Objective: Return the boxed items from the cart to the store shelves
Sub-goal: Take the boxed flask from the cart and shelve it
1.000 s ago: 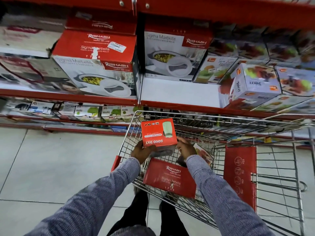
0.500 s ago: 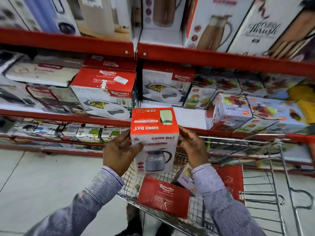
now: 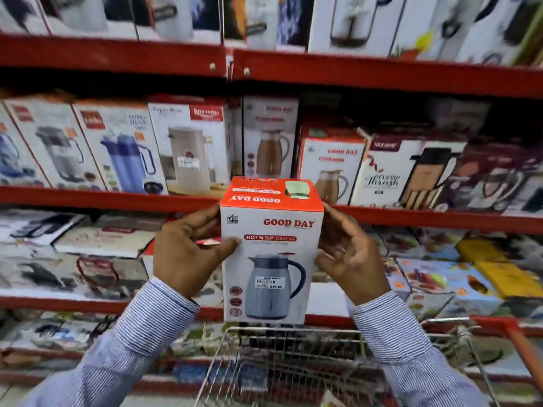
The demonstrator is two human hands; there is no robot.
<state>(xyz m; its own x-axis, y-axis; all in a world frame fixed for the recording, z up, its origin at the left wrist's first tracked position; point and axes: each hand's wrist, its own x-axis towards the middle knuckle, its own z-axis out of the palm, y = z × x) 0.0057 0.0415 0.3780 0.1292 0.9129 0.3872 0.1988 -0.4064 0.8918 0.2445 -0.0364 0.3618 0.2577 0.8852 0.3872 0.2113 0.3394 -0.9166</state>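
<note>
Red-topped white cardboard flask box, upright, pinched between left hand and right hand, facing matching shelf boxes.

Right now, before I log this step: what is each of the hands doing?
Left hand: closed on the left side of the Good Day flask box.
Right hand: gripping the same box's right side.

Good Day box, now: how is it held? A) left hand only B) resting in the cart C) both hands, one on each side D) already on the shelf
C. The Good Day box is upright in the air above the cart, with the left hand on its left side and the right hand on its right side.
</note>
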